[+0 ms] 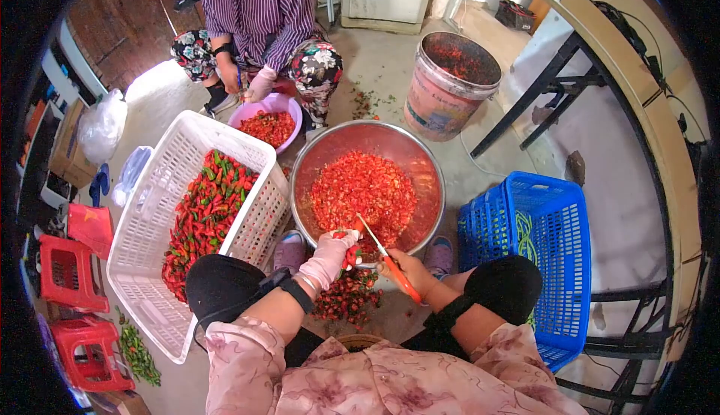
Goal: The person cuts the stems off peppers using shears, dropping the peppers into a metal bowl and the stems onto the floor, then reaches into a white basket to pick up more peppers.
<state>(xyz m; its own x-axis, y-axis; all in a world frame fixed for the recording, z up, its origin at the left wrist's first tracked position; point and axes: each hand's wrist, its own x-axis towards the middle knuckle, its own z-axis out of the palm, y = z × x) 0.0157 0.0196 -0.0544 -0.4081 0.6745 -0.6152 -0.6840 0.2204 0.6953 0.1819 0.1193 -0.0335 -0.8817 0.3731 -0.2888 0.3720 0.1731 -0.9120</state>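
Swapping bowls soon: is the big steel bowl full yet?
Not full: chopped red chilli pieces heap in the round steel bowl, bare wall above.

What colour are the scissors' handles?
Orange, best seen in the head view. The right hand grips the scissors; the gloved left hand holds red chillies.

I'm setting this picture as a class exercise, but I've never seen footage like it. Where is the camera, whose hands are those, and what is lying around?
No machine here: one camera sits on a person's head and looks down at their own knees and hands. The gloved left hand holds a few red chillies. The bare right hand holds scissors over a steel bowl of chopped chilli. On the floor are a white basket of whole chillies, a blue basket and a bucket. Opposite, a second person crouches by a pink bowl.
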